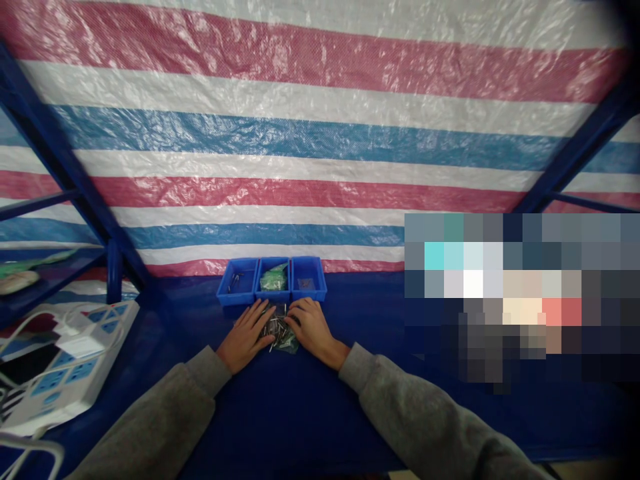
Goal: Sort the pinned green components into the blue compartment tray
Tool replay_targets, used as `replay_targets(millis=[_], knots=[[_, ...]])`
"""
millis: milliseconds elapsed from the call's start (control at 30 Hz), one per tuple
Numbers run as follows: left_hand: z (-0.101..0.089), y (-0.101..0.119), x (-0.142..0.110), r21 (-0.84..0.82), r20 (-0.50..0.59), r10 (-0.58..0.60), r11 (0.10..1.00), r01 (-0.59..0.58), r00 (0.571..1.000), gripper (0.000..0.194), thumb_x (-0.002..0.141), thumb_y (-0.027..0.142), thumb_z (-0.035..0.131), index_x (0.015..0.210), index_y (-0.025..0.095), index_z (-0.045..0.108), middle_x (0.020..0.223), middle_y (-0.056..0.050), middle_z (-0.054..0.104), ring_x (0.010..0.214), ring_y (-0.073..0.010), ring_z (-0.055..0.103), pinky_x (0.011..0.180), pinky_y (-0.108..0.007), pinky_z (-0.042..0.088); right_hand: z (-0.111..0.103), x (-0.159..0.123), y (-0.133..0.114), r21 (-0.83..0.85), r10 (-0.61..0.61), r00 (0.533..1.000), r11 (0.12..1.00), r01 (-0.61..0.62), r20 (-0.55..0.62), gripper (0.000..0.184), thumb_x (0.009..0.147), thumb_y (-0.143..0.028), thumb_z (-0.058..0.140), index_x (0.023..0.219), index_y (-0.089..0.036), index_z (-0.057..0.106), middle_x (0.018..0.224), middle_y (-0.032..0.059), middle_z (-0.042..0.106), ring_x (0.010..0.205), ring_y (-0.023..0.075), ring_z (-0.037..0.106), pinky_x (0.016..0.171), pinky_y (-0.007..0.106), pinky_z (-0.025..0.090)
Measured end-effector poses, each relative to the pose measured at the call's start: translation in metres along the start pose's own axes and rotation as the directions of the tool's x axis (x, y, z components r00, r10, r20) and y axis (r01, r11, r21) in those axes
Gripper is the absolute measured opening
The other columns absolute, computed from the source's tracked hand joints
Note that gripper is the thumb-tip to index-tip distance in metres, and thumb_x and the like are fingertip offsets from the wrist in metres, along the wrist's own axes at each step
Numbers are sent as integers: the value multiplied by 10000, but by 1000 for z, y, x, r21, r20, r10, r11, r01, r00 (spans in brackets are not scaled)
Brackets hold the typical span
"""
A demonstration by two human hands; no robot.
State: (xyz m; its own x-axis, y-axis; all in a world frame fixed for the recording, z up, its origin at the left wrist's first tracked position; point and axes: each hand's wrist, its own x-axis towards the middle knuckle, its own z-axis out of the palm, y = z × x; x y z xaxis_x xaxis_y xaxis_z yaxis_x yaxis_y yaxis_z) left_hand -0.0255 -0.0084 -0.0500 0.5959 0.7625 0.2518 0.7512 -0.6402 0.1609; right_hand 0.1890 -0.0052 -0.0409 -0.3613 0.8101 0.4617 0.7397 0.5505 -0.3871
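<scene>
A loose pile of small thin metal pieces (pixel 274 327), like screws or pins, lies on the blue table, partly on a clear greenish plastic bag (pixel 289 344). My left hand (pixel 246 339) rests at the pile's left side, fingers spread and holding nothing visible. At its right edge my right hand (pixel 314 330) is cupped, fingers bent toward the pile with the thumb apart; its fingertips touch or nearly touch the pieces. Just beyond stand three blue bins: the left bin (pixel 237 298) holds a few metal pieces, the middle bin (pixel 273 295) a green-and-white packet (pixel 275 277), the right bin (pixel 310 295) tiny parts.
To the left a white power strip (pixel 95 380) with plugs and white cables lies on the table (pixel 290 427). Blue metal frame posts (pixel 115 270) rise at both sides. A striped plastic sheet (pixel 300 160) hangs behind. A blurred-out patch covers the right side.
</scene>
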Motion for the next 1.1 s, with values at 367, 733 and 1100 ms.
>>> replay_targets(millis=[367,733,1100], knots=[[-32,19,21,-194,-316,-97,980,36,944,356,905,373,406,1205,219,522,1201,-71,570,1152,-220,491,1007,-415,381,1,10,-2,230,167,977,964,-134,-132,242,913,-321,439,900,-190,642,852,42,662,799,173,601,779,310,430],[-31,24,46,-270,-431,-165,962,48,887,246,895,332,443,968,198,635,975,-55,657,952,-200,586,889,-375,449,11,17,0,448,243,950,884,-134,-196,204,877,-279,481,883,-184,662,875,33,691,809,171,629,778,282,474],[-20,15,37,-192,-420,-93,981,11,903,225,887,335,469,851,197,642,857,-34,677,850,-181,599,821,-338,436,10,11,-3,417,173,953,907,-57,-248,165,871,-278,522,888,-200,667,863,25,689,798,160,623,779,272,458]])
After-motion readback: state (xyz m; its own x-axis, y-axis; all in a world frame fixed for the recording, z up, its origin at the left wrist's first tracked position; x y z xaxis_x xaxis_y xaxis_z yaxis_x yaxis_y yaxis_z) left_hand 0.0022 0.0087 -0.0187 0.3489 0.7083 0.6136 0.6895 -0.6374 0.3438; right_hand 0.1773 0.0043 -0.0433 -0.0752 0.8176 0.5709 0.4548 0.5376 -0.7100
